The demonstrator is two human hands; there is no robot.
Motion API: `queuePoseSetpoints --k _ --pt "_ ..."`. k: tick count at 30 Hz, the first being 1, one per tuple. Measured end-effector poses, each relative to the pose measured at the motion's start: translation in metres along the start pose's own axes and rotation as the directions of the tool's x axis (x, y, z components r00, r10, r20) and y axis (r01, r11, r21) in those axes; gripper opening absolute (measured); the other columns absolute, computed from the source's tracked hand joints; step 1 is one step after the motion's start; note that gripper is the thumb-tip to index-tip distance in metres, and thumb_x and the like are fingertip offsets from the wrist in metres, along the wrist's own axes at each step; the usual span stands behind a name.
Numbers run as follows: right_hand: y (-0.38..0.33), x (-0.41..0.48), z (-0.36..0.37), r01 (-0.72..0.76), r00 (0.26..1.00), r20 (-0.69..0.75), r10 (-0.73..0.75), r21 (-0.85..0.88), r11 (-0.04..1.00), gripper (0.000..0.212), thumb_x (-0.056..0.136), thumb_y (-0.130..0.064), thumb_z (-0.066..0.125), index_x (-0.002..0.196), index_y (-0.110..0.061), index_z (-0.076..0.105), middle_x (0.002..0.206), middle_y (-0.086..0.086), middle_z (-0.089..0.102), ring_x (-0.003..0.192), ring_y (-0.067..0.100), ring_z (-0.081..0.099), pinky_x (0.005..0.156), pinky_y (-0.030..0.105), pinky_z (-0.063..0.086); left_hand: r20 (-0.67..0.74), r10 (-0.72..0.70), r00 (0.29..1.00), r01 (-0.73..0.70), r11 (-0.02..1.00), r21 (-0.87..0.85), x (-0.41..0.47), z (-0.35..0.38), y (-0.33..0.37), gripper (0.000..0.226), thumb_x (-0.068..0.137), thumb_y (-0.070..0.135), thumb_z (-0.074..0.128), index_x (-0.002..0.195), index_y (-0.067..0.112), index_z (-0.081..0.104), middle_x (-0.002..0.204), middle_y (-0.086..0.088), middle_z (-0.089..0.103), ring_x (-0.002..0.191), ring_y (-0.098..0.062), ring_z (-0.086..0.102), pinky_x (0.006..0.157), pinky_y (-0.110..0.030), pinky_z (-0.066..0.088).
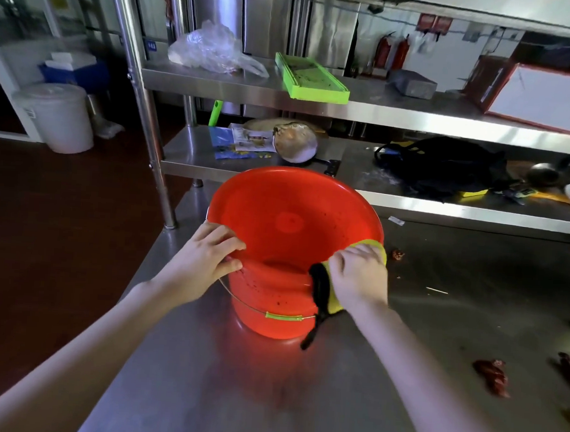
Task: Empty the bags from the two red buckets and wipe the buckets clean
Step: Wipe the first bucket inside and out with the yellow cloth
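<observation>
One red bucket (286,222) stands upright on the steel table (437,325), with no bag in it and dark specks on its inner wall. Its wire handle with a green grip hangs down the near side. My left hand (204,257) pinches the near-left rim. My right hand (356,277) presses a yellow cloth (333,304) with a black edge over the near-right rim; the cloth's black strip dangles down the outside. A second red bucket is not in view.
Red scraps (492,375) lie on the table at right. Behind the bucket, a steel shelf unit (416,117) holds a clear plastic bag (210,49), a green tray (310,78), a pan (294,143) and a black bag (443,167). A white lidded bin (61,118) stands on the floor at left.
</observation>
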State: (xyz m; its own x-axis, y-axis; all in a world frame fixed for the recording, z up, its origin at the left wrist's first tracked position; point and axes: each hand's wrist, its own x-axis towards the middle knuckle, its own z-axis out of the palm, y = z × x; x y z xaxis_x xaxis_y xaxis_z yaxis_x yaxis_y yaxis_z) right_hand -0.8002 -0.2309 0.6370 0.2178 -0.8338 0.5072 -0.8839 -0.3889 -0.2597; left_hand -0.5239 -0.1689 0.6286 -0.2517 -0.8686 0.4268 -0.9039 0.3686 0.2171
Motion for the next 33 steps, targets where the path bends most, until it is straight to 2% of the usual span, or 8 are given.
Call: queuePoseSetpoints --k 6,10,15,19,22,26,30,33 --pt "-0.071 -0.03 0.018 0.093 0.992 -0.075 -0.097 -0.065 0.994 0.039 0.091 -0.025 0.047 0.053 -0.016 0.054 0.052 0.0 0.051 0.053 0.024 0.049 0.062 0.036 0.042 0.071 -0.118 0.99 0.132 0.963 -0.234 0.002 0.003 0.007 0.023 0.086 0.028 0.071 0.107 0.02 0.068 0.109 0.007 0.051 0.119 -0.018 0.031 0.102 -0.01 0.02" --pt "-0.014 -0.007 0.001 0.304 0.953 0.027 -0.303 -0.046 0.952 0.039 0.088 -0.026 0.042 0.054 -0.015 0.058 0.053 0.001 0.057 0.053 0.027 0.056 0.06 0.033 0.045 0.133 -0.155 0.979 0.187 0.942 -0.279 0.006 0.002 0.014 0.023 0.087 0.032 0.07 0.107 0.021 0.069 0.109 0.005 0.052 0.12 -0.021 0.031 0.109 -0.04 0.029" --pt "0.057 0.036 -0.01 0.252 0.92 0.309 -0.242 0.005 0.968 0.033 0.096 -0.016 0.043 0.073 -0.004 0.064 0.081 0.005 0.065 0.089 0.025 0.056 0.094 0.037 0.042 0.059 -0.196 0.979 0.205 0.918 -0.339 -0.001 0.007 0.021 0.026 0.085 0.033 0.072 0.107 0.02 0.07 0.103 0.008 0.053 0.115 -0.018 0.035 0.107 -0.05 0.032" --pt "0.013 0.016 0.0 0.044 0.992 0.121 -0.046 0.021 0.999 0.039 0.089 -0.016 0.037 0.052 -0.013 0.049 0.057 0.007 0.051 0.065 0.025 0.047 0.08 0.04 0.048 -0.049 -0.243 0.969 0.223 0.941 -0.254 -0.001 0.012 0.029 0.025 0.08 0.035 0.076 0.102 0.021 0.073 0.097 0.009 0.055 0.107 -0.015 0.039 0.109 -0.057 0.025" --pt "-0.046 -0.02 0.012 0.043 0.999 -0.008 -0.043 -0.04 0.998 0.037 0.081 -0.021 0.041 0.046 -0.015 0.05 0.048 0.004 0.052 0.051 0.027 0.048 0.062 0.035 0.044 -0.117 -0.258 0.959 0.242 0.961 -0.137 -0.004 0.021 0.052 0.022 0.077 0.038 0.078 0.095 0.027 0.073 0.092 0.01 0.055 0.103 -0.021 0.048 0.109 -0.046 0.021" --pt "-0.049 -0.023 0.011 0.176 0.984 -0.035 -0.176 -0.007 0.984 0.037 0.083 -0.019 0.044 0.047 -0.014 0.051 0.047 0.001 0.049 0.05 0.025 0.045 0.06 0.033 0.04 -0.099 -0.201 0.975 0.189 0.975 -0.119 -0.012 0.016 0.057 0.024 0.081 0.046 0.072 0.099 0.031 0.072 0.094 0.012 0.059 0.097 -0.017 0.051 0.108 -0.042 0.023" --pt "0.003 0.004 -0.004 0.299 0.938 0.165 -0.306 0.066 0.952 0.042 0.088 -0.023 0.033 0.059 -0.008 0.06 0.06 0.004 0.059 0.063 0.028 0.054 0.075 0.039 0.047 0.102 -0.021 0.995 0.023 0.999 -0.022 -0.008 -0.012 0.022 0.062 0.09 0.066 0.035 0.124 0.023 0.063 0.122 0.006 0.06 0.132 -0.016 0.044 0.12 -0.043 0.016" --pt "0.042 0.028 -0.007 0.357 0.881 0.335 -0.333 -0.011 0.934 0.036 0.098 -0.018 0.039 0.086 -0.004 0.07 0.094 0.006 0.069 0.1 0.026 0.058 0.1 0.033 0.036 0.176 -0.019 0.984 0.015 1.0 0.025 -0.018 -0.019 -0.007 0.063 0.093 0.061 0.027 0.135 0.021 0.053 0.133 0.005 0.052 0.145 -0.015 0.024 0.121 -0.041 0.009"
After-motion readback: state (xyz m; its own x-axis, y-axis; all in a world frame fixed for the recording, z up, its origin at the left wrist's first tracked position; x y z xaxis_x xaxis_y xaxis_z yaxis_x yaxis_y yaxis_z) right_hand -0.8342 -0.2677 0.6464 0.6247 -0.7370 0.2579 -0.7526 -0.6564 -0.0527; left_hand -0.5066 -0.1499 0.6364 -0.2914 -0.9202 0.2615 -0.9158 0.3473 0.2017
